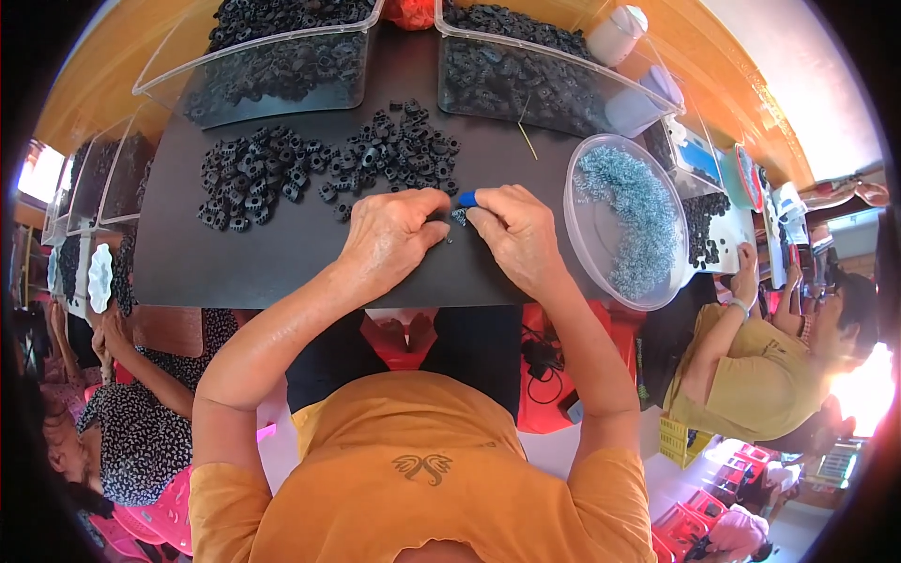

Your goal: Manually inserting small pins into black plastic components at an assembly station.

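Over the front of the dark table, my left hand (399, 225) is closed in a pinch, thumb against fingers; whatever it grips is hidden. My right hand (514, 230) is close beside it, also pinched, with a blue cover (466, 199) on one finger. A small cluster of tiny bluish metal pieces (459, 217) shows at the right fingertips. Just beyond my hands lie two loose heaps of small black plastic parts, the left heap (253, 178) and the middle heap (394, 155). To the right, a round clear tray (584, 225) holds many more bluish metal pieces (633, 220).
Two clear bins of black parts, a left bin (272, 89) and a right bin (526, 80), line the far edge. A thin yellowish strip (528, 141) lies near the right bin. Co-workers sit at both sides, one in a yellow shirt (760, 375) at right.
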The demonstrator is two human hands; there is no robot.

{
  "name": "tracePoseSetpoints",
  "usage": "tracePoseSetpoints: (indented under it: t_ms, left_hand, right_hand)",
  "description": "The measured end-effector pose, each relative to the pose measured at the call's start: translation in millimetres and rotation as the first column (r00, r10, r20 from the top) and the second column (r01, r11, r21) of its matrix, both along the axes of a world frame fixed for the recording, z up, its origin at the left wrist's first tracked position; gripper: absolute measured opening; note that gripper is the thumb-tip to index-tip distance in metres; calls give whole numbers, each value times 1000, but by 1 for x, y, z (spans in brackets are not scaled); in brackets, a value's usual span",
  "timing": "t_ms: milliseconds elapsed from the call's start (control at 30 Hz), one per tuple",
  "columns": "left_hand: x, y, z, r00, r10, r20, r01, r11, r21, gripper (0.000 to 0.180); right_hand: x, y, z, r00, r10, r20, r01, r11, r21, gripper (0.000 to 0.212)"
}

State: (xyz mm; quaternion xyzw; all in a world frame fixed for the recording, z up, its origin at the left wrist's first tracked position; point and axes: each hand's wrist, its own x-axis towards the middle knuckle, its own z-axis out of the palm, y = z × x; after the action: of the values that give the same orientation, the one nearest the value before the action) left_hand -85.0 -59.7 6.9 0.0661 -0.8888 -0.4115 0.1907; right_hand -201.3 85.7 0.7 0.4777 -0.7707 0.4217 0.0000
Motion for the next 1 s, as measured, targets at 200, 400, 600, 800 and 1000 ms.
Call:
tracePoseSetpoints:
  t_ms: [200, 400, 600, 800, 1000]
  left_hand:
    - [-29, -1, -4, 998, -59, 31, 66, 935, -349, 15]
    - [-23, -7, -5, 994, -56, 96, 80, 958, -275, 13]
    - [-20, -8, 7, 975, -18, 222, 11, 999, 33, 14]
    - [-13, -7, -3, 988, 58, 141, -32, 983, -180, 14]
    - [8, -6, 7, 992, 121, 29, -118, 988, -95, 16]
  right_hand:
    - [0, 0, -7, 999, -39, 33, 40, 999, -11, 10]
    - [7, 7, -1, 999, -41, 23, 42, 999, -15, 16]
    - [10, 6, 0, 999, -33, -7, 33, 999, -11, 18]
    - [9, 5, -3, 999, -41, -13, 40, 998, -40, 18]
    - [8, 8, -6, 998, 41, -41, -44, 996, -74, 16]
